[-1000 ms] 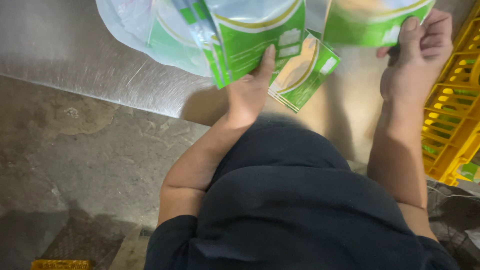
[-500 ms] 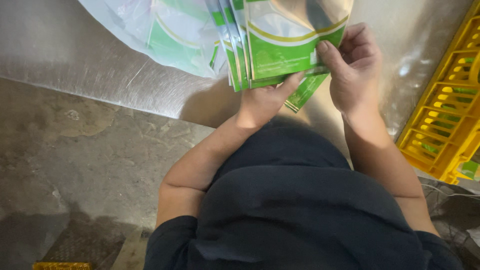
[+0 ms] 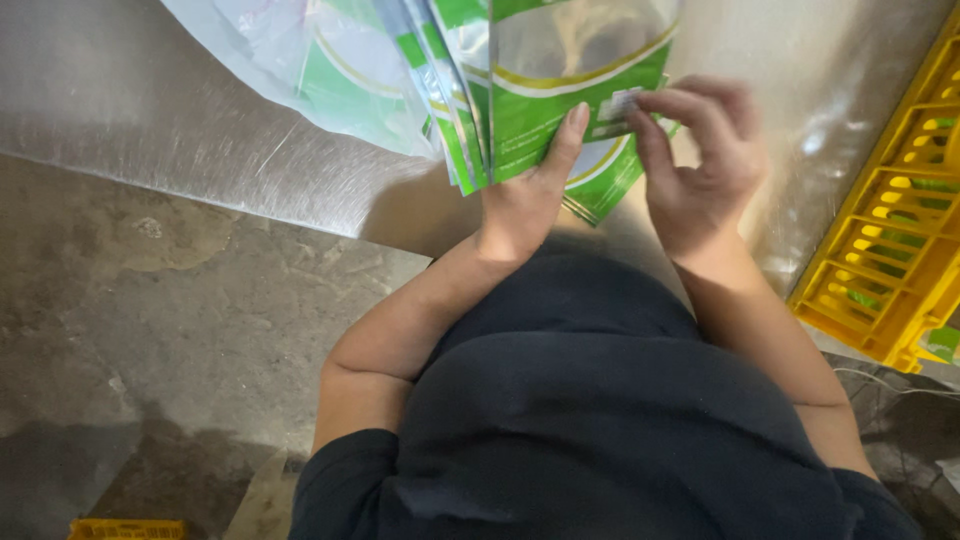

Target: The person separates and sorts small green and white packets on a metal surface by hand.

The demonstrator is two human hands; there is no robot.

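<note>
Floor: bare grey concrete (image 3: 150, 330) down the left, stained, with a yellow corner (image 3: 125, 528) just peeking in at the bottom edge.
Table: brushed steel table (image 3: 180, 130) across the top, its near edge running slantwise toward the person's body.
Clear bag: a clear plastic bag (image 3: 300, 60) lies on the steel at the upper left, more green-printed packs showing through it.
Pouch stack: here's the action, a fanned stack of green and white pouches (image 3: 540, 110), held up over the table edge just in front of the body.
Left hand: the left hand (image 3: 520, 200) grips the stack from below, thumb stretched up the front pouch, fingers hidden behind.
Right hand: the right hand (image 3: 700, 170) is half curled, fingertips pinching at the right edge of the front pouch near a small pale label.
Doing it well: my read is that the left hand should hold the fan firm while the right peels one pouch only, working from the corner so that two don't come away together.
Crate: a yellow slatted crate (image 3: 890, 240) sits at the far right, green showing between its bars.
</note>
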